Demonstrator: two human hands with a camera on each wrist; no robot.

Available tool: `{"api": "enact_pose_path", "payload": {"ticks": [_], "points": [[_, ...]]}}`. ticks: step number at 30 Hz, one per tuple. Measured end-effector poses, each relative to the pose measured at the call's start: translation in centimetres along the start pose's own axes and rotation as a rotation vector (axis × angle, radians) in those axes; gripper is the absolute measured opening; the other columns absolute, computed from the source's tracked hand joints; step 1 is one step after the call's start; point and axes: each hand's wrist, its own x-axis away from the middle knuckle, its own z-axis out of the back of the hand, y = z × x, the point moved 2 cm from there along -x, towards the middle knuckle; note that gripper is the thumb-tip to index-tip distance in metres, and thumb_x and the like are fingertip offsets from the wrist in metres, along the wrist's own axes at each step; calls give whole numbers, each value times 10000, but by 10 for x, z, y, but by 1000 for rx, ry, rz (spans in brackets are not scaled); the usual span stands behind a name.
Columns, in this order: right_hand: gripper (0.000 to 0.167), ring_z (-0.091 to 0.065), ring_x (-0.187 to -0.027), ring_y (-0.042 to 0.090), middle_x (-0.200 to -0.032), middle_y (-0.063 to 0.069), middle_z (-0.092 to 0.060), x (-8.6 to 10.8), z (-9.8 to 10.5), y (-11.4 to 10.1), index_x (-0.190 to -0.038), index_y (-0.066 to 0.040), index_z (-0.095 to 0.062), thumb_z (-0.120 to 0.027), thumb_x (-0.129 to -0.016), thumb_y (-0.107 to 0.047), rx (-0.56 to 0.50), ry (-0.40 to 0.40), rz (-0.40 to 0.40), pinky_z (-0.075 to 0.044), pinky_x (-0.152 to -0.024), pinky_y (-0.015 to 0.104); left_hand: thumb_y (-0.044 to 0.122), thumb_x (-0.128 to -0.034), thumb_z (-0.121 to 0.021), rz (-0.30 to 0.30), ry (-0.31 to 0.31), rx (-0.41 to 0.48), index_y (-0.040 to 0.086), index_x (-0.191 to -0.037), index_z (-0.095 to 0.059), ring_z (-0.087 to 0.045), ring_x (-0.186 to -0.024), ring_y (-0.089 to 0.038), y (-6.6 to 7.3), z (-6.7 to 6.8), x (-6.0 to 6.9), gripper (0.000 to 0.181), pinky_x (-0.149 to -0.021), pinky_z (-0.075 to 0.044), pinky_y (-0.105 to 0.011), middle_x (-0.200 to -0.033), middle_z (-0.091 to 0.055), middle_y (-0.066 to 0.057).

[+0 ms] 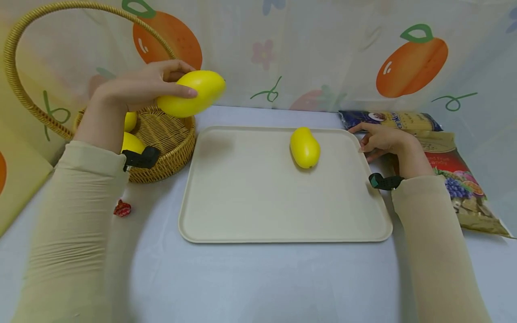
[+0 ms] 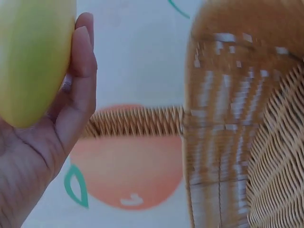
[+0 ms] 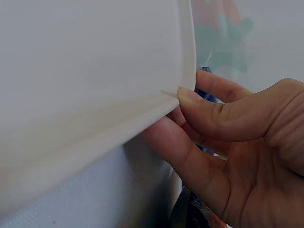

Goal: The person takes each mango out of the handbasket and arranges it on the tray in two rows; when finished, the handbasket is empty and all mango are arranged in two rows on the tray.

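My left hand (image 1: 139, 87) grips a yellow mango-like fruit (image 1: 206, 89) in the air, above the right rim of the wicker basket (image 1: 177, 159). In the left wrist view the fingers (image 2: 83, 61) lie along the side of this fruit (image 2: 33, 57), with the basket (image 2: 213, 142) at the right. A second yellow fruit (image 1: 304, 148) lies on the beige tray (image 1: 262, 202), right of its middle. My right hand (image 1: 389, 141) holds the tray's back right corner; the right wrist view shows the thumb (image 3: 213, 116) on the rim (image 3: 187, 52) and fingers beside and below it.
More yellow fruits (image 1: 132, 142) lie in the basket's left part, partly hidden by my left arm. A small red wrapped piece (image 1: 122, 208) sits on the table in front of the basket. Behind and beside my right hand lie a blue-and-gold packet (image 1: 387, 119) and a red-and-gold bag (image 1: 456, 175).
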Motion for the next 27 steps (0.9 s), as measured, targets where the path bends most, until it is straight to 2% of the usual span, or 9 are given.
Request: {"api": "enact_pose_path", "payload": {"ticks": [4,10,16,22,27], "points": [[680,-547,-765,185,-906,59,-478,0,0,-1,-1504,-120,-260,-588,-926,22,-4,-3,2,-593,-681,290,326,-942,-657,-13,10,-24,183,-1390,-376,-581,-1019,-175,10,-13,-6,547,-803,-555,-205,-1295,-495,27],[675,-544,-760,189,-904,58,-481,-1,0,0,-1500,-121,-267,-588,-924,25,-4,1,4,-592,-680,293,433,-914,-663,-23,23,-110,247,-1412,-408,-493,-1092,-211,12,-29,-17,590,-856,-476,-301,-1371,-464,5],[671,-546,-762,186,-904,54,-481,0,-1,-1,-1497,-117,-267,-589,-925,22,-4,0,5,-591,-681,290,412,-887,-710,-35,-10,-45,282,-1422,-443,-504,-1117,-222,14,-44,-28,612,-951,-401,-350,-1415,-482,-9],[677,-542,-770,194,-938,66,-472,-1,-1,0,-1505,-131,-263,-594,-931,6,-4,6,2,-595,-686,288,356,-883,-733,-51,15,55,250,-1317,-523,-581,-1040,-232,17,-59,-37,493,-865,-553,-265,-1269,-554,-19],[678,-541,-768,190,-939,63,-470,-2,-1,0,-1509,-132,-258,-591,-934,4,-3,0,-1,-595,-687,286,302,-874,-744,-72,23,77,174,-1207,-524,-582,-1003,-231,17,-70,-45,419,-841,-566,-260,-1218,-549,-29]]}}
